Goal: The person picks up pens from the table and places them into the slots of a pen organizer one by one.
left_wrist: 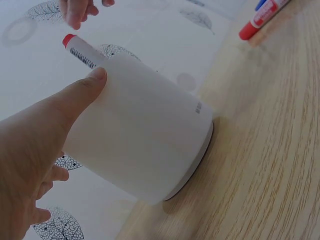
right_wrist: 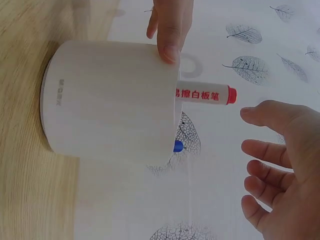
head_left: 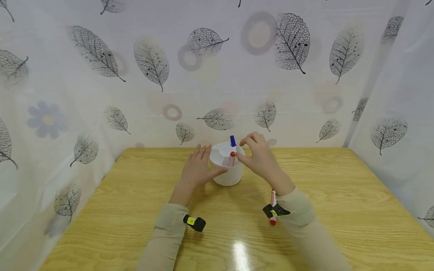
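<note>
A round white pen holder (head_left: 228, 176) with divided compartments stands upright on the table. My left hand (head_left: 198, 169) holds it from the left, thumb on the front near the rim and fingers along the far left side. A whiteboard marker (right_wrist: 202, 94) with a red end stands in it, its upper part above the rim. Behind that rises a blue-capped marker (head_left: 232, 141). Over the holder's right side is my right hand (head_left: 262, 156), thumb and fingers apart. In the right wrist view, its fingertips are just off the red end, with nothing between them.
Another red-and-white marker (head_left: 273, 197) lies on the wooden table (head_left: 322, 180), partly hidden below my right wrist. A blue piece (left_wrist: 260, 4) shows beside it in the left wrist view. A leaf-patterned curtain (head_left: 217, 82) closes off the table's back and sides.
</note>
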Available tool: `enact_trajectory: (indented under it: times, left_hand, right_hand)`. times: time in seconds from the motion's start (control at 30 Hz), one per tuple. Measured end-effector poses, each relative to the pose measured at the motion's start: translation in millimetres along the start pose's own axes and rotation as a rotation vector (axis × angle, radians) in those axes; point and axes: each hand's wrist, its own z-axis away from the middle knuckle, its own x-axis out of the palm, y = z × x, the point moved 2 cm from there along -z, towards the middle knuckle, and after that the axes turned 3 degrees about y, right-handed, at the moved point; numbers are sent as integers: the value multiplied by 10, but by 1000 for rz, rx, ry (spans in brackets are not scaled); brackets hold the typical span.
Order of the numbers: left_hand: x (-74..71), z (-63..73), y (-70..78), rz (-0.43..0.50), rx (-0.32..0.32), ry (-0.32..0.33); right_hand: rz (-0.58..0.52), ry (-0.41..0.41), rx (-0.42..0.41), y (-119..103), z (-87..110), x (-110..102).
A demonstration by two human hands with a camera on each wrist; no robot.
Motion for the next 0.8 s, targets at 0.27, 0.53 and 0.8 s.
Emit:
enact_trajectory:
  times: [0.27, 0.53, 0.8]
  left_hand:
    - [28, -3, -11, 7, -3, 4]
    - [25, -3, -6, 22, -12, -12]
    - [28, -3, 2, 17, -4, 9]
  right_hand:
    - [77, -27, 40, 208, 210, -181]
    - [156, -44, 49, 420, 481, -353]
    - [235, -76, 36, 565, 765, -468]
